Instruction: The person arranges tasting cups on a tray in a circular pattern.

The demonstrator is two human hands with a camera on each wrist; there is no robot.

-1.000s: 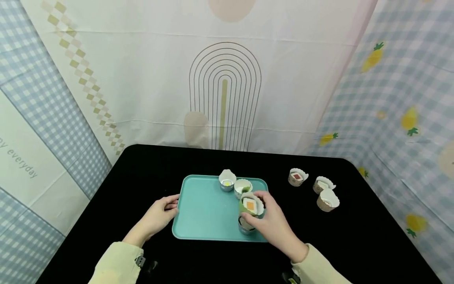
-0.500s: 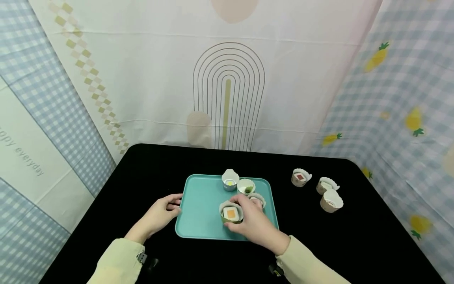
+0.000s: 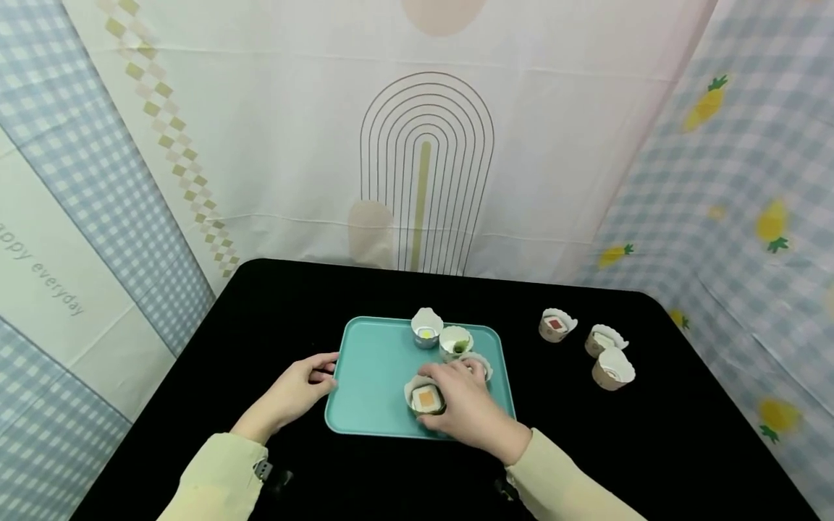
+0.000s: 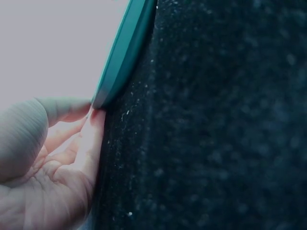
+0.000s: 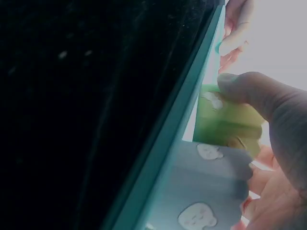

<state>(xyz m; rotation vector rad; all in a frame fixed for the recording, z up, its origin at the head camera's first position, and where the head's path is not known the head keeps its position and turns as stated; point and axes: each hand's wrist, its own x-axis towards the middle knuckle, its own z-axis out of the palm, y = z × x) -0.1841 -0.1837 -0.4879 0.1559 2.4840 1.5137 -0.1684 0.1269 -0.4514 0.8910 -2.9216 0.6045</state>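
Note:
On the black table lies a turquoise tray [image 3: 371, 376]. My left hand [image 3: 293, 394] pinches its left rim, thumb above and a finger below in the left wrist view. My right hand [image 3: 476, 412] holds a green paper baking cup [image 5: 225, 120] low over or on the tray; inside it sits a white square piece with an orange top [image 3: 426, 399]. A grey paper cup with animal faces [image 5: 201, 182] stands right beside the green one in the right wrist view. Behind my right hand, another paper cup [image 3: 481, 362] is partly hidden.
At the tray's back stand a grey cup with a yellow-marked piece [image 3: 426, 329] and a pale cup with something green inside [image 3: 456, 342]. To the right on the table are three brown cups, one with a red-topped piece [image 3: 555, 325]. Patterned cloths hang behind.
My right hand has moved left over the tray and then lowered slightly with the green paper baking cup. My left hand has stayed at the tray's left rim. The view has shifted slightly.

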